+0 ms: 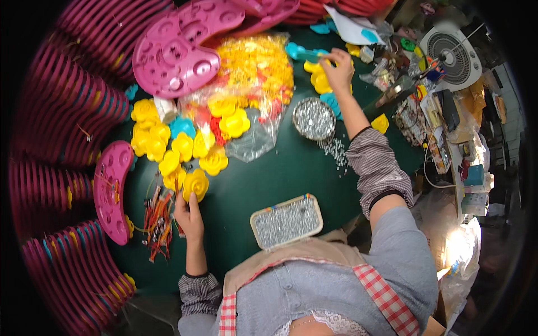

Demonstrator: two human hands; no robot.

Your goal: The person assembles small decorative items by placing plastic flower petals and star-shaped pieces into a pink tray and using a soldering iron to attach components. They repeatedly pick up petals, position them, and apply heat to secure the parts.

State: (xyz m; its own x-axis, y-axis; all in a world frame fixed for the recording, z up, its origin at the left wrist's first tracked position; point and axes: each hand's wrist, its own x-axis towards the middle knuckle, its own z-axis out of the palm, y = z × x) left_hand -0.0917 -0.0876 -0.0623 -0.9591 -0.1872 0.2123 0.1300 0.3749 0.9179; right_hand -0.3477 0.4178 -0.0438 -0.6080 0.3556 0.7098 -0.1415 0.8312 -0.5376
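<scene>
A yellow plastic flower (195, 185) is held by my left hand (190, 217), with its thumb on the lower edge of the flower. Just beyond it lies a cluster of loose yellow flowers (156, 137) with a blue flower (182, 127) among them. My right hand (338, 70) is stretched to the far right of the table, its fingers bent together above some yellow flowers (320, 79). A light-blue plastic piece (305, 54) reaches up to those fingertips; whether they grip it is unclear.
Small silver parts fill a round bowl (314, 119), spill beside it, and fill a rectangular tray (287, 222) near me. A bag of small yellow parts (255, 67) adjoins pink trays (176, 47). Wires (159, 224) lie left; stacked pink panels (84, 106) line that side. A fan (451, 56) stands right.
</scene>
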